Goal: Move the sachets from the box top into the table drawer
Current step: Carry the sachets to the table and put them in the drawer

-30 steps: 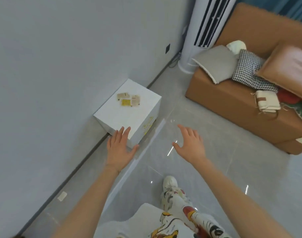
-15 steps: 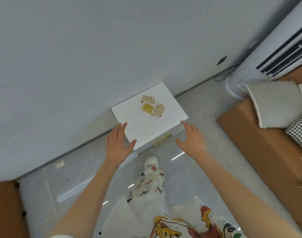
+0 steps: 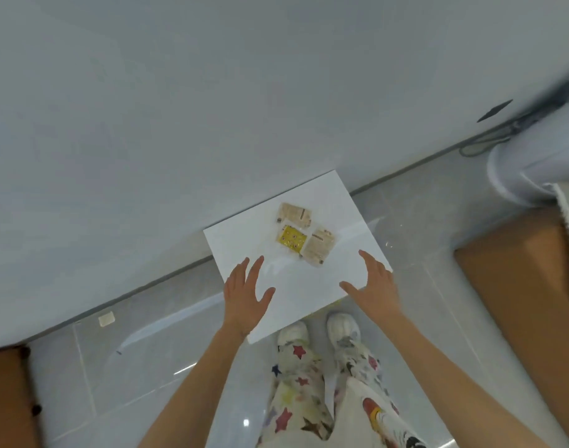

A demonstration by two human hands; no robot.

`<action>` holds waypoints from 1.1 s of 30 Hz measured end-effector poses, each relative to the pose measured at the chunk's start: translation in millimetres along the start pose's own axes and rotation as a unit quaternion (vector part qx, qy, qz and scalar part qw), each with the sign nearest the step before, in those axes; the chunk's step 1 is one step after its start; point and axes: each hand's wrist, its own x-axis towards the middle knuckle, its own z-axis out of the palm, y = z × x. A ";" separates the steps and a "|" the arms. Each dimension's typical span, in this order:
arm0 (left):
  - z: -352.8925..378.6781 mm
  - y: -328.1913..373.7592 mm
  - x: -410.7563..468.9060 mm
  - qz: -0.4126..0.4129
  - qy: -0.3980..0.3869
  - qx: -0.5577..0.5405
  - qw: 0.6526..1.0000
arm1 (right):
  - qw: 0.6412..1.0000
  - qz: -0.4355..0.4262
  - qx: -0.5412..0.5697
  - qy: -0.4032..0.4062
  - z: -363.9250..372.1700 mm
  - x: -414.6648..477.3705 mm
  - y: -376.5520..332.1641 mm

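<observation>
A home living room. A brown sofa [image 3: 522,286] and a floor-standing air conditioner [image 3: 535,169] sit on glossy grey tiles [image 3: 140,367].

So three little sachets are lying flat on the white box top [image 3: 244,240], bunched in a tight cluster on the far half and a bit right of centre. The farthest is a beige sachet [image 3: 294,215] with a dark stripe near its right end, sitting slightly crooked. Right below it is a yellow sachet [image 3: 291,242], squarish, with small dark dots and a clear sealed edge. Snug against the yellow one's right side is a second beige sachet [image 3: 318,248], tilted, with a dark stripe near its top. Edges touch or nearly; can't tell if any overlap. The box top is plain, glossy and square.
</observation>
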 end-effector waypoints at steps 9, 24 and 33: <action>93.5 -32.8 169.8 0.022 0.038 -0.024 0.999 | 0.997 -0.069 -0.023 0.023 101.0 177.8 26.5; 90.7 -22.6 245.5 0.083 -0.070 0.120 0.987 | 0.991 -0.117 -0.053 0.041 143.9 202.4 7.4; 122.8 -30.5 182.6 -0.027 -0.059 0.032 0.997 | 0.992 -0.101 -0.071 -0.016 145.1 182.8 6.6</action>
